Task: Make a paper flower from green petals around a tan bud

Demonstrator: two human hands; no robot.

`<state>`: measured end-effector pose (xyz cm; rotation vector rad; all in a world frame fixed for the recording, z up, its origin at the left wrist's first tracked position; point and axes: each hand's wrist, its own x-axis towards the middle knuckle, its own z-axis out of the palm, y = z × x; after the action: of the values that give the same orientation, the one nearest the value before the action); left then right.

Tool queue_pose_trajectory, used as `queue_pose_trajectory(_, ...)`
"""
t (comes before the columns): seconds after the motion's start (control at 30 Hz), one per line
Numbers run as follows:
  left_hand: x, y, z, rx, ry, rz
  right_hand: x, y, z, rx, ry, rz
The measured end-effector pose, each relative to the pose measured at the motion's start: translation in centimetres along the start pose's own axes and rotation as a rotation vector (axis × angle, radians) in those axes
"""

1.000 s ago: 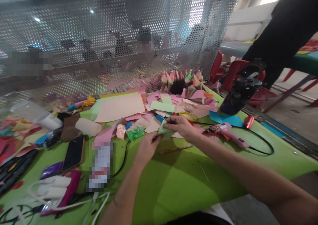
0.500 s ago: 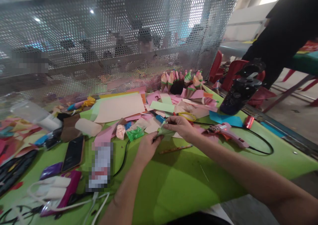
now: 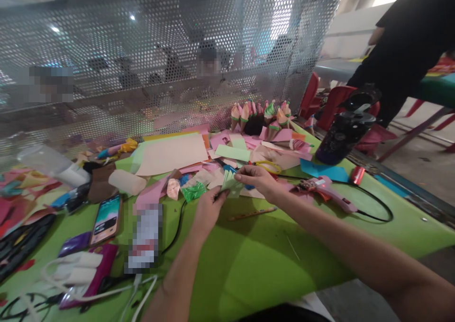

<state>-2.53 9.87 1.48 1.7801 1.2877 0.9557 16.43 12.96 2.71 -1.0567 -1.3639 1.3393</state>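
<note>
Pale green folded paper [image 3: 232, 183] with several layers is held between my two hands above the table. Its left side is pinched by my left hand [image 3: 210, 206], while the fingers of my right hand [image 3: 258, 180] grip its right edge. Just below the paper lies a pencil [image 3: 252, 213] on the green tabletop. Behind my right hand are yellow-handled scissors [image 3: 268, 165] among paper scraps. Crumpled green plastic [image 3: 194, 192] sits left of the paper.
Right of my hands rests a pink glue gun [image 3: 332, 192] with its black cord, near a dark bottle [image 3: 343, 137]. Paper ice-cream cones [image 3: 245, 114] stand at the back. A phone [image 3: 106, 219] and a power strip [image 3: 103, 265] lie left. A person [image 3: 408, 52] stands beyond.
The green paper now shows fanned, layered folds between my hands, and my left hand has shifted slightly left. The phone screen at the left has lit up.
</note>
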Motion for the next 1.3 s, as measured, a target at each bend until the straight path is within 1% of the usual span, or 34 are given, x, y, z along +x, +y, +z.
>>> queue_pose_trajectory(0.17,0.14,0.00,-0.05,0.031,0.029,-0.008,0.26,0.32,0.05,-0.069,0.030,-0.005)
queue_pose_trajectory(0.4,0.20,-0.29,0.01,0.028,0.043,0.013,0.39,0.60,-0.01,-0.060,0.040,-0.019)
queue_pose_trajectory(0.57,0.23,-0.18,-0.08,0.050,0.037,0.002,0.46,0.75,-0.01,-0.048,0.044,-0.035)
queue_pose_trajectory(0.77,0.21,-0.22,-0.13,0.061,0.026,0.006,0.43,0.67,-0.05,-0.066,0.014,-0.058)
queue_pose_trajectory(0.97,0.14,-0.44,-0.03,0.068,-0.003,0.021,0.49,0.68,-0.06,-0.099,0.041,-0.067)
queue_pose_trajectory(1.17,0.14,-0.09,-0.01,0.079,-0.011,0.004,0.45,0.51,0.00,-0.121,0.037,-0.083)
queue_pose_trajectory(1.3,0.13,0.07,0.04,0.078,-0.010,0.011,0.39,0.54,0.04,-0.142,0.040,-0.121)
